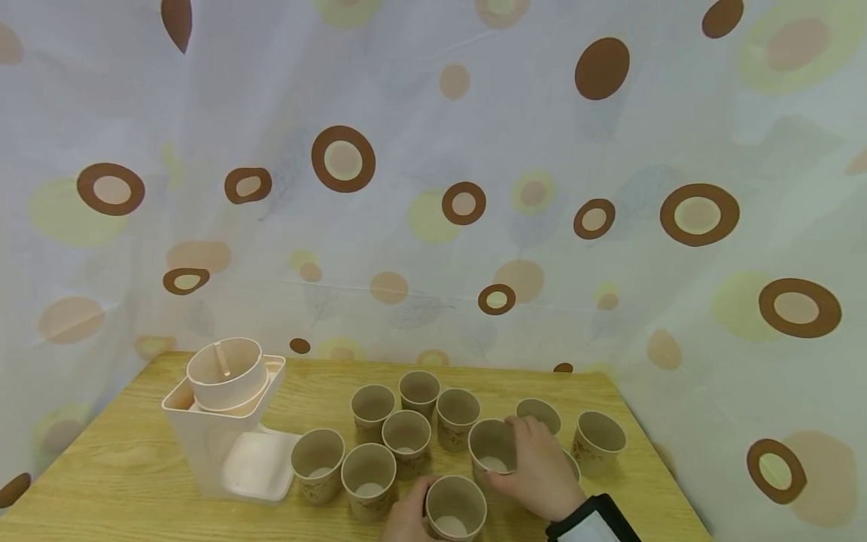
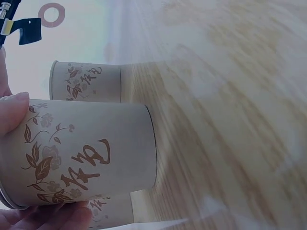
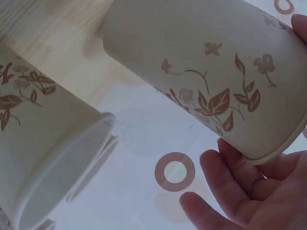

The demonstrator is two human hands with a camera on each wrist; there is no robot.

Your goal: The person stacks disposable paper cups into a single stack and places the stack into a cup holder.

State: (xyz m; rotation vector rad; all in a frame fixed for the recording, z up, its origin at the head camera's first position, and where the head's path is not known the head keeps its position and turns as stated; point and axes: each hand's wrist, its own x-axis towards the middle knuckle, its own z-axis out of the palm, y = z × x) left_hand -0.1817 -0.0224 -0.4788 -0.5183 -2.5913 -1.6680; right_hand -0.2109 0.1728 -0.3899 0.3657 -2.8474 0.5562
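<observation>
Left grip (image 1: 409, 516) curled, right grip (image 1: 544, 471) farther forward, fingers bent.

There are eleven cups (image 1: 456, 508): one in the left hand (image 1: 409, 518), one in the right hand (image 1: 542, 473), six beyond the left, three beside or beyond the right. Left of both hands stands one plastic appliance (image 1: 206, 452); beneath, one table (image 1: 101, 467).

The container (image 1: 215, 444) stood left of the cups (image 1: 406, 444) on the table (image 1: 101, 467), the sheet (image 1: 400, 90) behind them all, and the rightmost cup (image 1: 597, 444) right of the right grip (image 1: 542, 470).
</observation>
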